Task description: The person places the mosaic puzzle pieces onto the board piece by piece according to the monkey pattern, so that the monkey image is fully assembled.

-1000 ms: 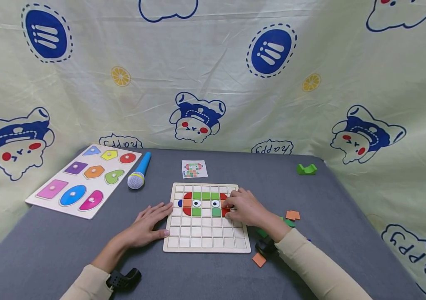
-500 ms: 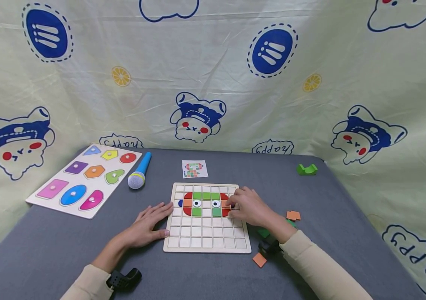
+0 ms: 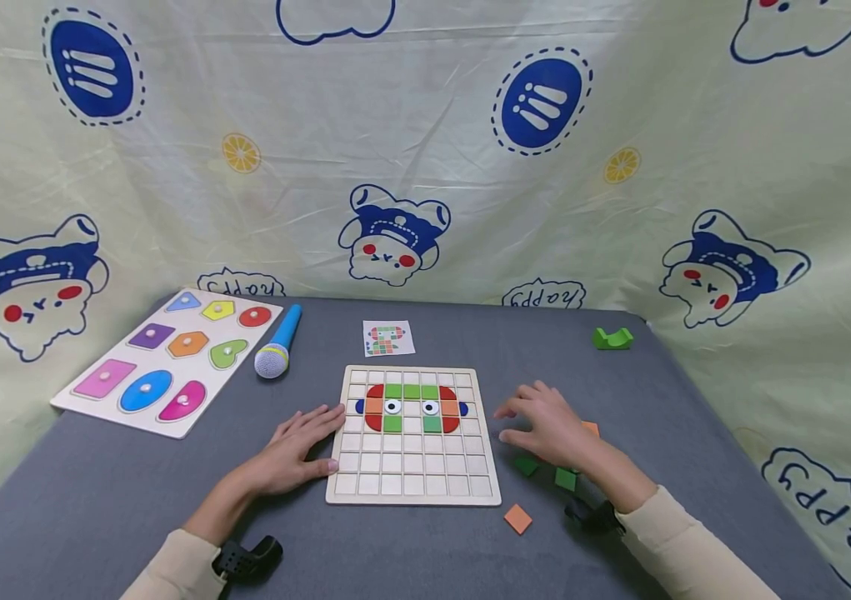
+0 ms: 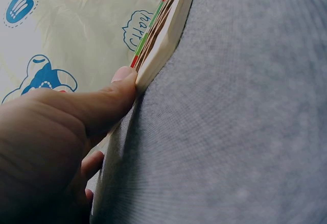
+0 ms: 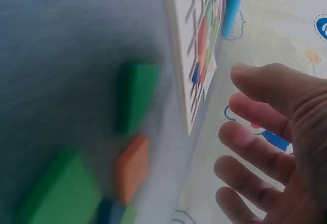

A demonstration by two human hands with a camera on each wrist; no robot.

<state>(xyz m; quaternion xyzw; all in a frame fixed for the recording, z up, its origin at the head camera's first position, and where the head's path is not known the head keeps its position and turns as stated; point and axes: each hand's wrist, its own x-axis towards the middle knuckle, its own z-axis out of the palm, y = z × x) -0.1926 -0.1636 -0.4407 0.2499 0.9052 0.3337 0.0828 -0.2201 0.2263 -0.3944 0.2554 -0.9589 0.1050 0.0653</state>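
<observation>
A curtained-off tabletop booth — cartoon-printed cloth point(image 3: 425, 125) backs a grey table point(image 3: 380, 550).

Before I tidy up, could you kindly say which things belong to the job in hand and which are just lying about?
Part of the job, apparently:
grid board
orange tiles
green tiles
picture card

Lying about, probably:
shape puzzle
blue microphone
curved green block

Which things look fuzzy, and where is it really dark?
Right wrist view: the flat-sided green block at bottom left and the flat orange tile are blurred, perhaps from being close; left wrist view: the bare left hand is in dark shadow toward the bottom left; head view: the pale wooden grid board looks mostly clear.
</observation>
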